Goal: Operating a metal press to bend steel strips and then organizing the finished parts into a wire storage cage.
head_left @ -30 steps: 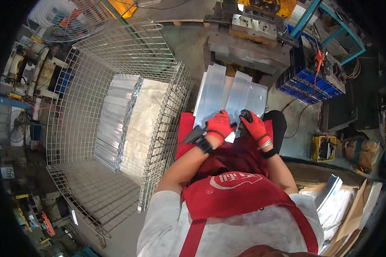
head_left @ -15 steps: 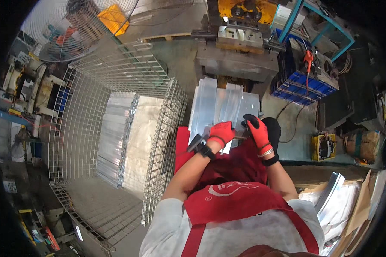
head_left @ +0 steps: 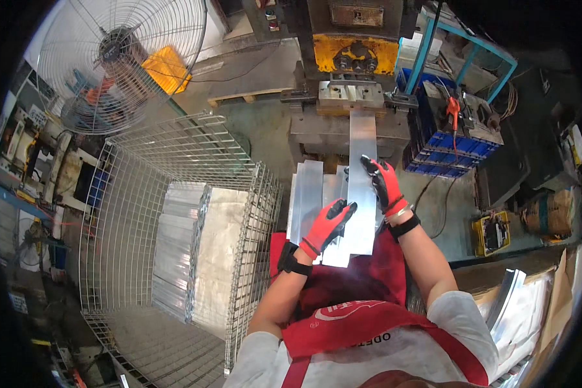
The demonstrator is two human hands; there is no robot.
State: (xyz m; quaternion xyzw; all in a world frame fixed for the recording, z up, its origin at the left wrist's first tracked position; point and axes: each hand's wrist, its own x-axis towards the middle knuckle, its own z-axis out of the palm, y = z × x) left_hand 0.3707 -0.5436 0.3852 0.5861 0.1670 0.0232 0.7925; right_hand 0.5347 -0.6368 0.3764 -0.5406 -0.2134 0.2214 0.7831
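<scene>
At my far left stands a big pedestal fan [head_left: 119,61] behind its round wire guard, and below it the wire mesh cage [head_left: 136,194] opens upward, with stacks of flat aluminium sheets [head_left: 178,252] lying along its floor. The cage's right wall runs just beside my left knee, leaving only a narrow strip of floor between it and my lap. My left hand [head_left: 326,226], in a red and black glove, lies with fingers spread flat on the near end of the long metal strip [head_left: 362,187], pressing it rather than gripping it. The strip rests on a pile of similar strips [head_left: 310,200] across my red apron [head_left: 368,284], its far end reaching into the press bed [head_left: 349,97] under the yellow machine head. My right hand [head_left: 383,184] lies open on the strip's right edge, farther up, fingers extended. To its right, blue crates [head_left: 456,145] crowd the press, and bent sheet offcuts [head_left: 524,310] lie by my right elbow.
</scene>
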